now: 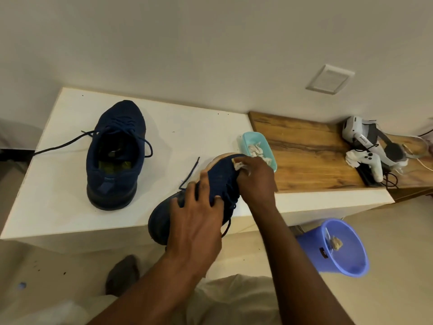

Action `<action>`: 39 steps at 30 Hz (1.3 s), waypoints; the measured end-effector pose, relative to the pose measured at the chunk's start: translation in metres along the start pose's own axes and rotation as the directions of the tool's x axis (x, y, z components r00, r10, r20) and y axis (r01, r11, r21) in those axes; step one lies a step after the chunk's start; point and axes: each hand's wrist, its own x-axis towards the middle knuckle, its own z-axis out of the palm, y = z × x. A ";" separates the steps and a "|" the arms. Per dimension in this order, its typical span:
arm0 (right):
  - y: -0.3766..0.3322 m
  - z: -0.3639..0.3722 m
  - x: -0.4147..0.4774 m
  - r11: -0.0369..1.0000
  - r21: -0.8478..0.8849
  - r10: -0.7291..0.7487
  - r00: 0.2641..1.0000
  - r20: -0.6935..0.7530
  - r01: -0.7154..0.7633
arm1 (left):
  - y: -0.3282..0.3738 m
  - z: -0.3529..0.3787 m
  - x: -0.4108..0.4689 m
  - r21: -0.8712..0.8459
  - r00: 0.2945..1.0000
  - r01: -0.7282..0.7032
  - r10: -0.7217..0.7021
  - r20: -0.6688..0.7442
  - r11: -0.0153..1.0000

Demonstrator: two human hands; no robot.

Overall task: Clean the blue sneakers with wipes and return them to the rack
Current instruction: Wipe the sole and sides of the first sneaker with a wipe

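Observation:
One blue sneaker [116,156] stands upright on the white table top [58,195], heel toward me, laces trailing left. The second blue sneaker [221,181] is tilted over the table's front edge, toe pointing away. My left hand [196,216] grips it across the laces and upper. My right hand [255,181] holds a crumpled white wipe [239,165] against the toe area. A teal tub [257,150] with wipes inside lies just beyond the toe.
A wooden shelf top [309,153] adjoins the table on the right, carrying a white headset [365,139] and controller [372,164] with cables. A blue bin [339,249] with a used wipe stands on the floor at right. A dark object [123,273] lies on the floor.

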 end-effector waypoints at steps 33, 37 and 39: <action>0.025 0.016 0.031 0.937 0.340 0.122 0.987 -0.108 -0.078 | -0.053 -0.005 0.015 -0.119 0.941 -0.044 0.001 -0.337 0.992; 0.023 0.017 0.037 0.939 0.340 0.100 0.987 -0.128 -0.051 | -0.049 0.009 0.015 -0.139 0.967 -0.147 0.113 -0.229 0.979; 0.020 0.014 0.042 0.930 0.364 0.102 0.984 -0.144 -0.043 | -0.047 0.015 0.017 -0.129 0.964 -0.174 0.142 -0.224 0.976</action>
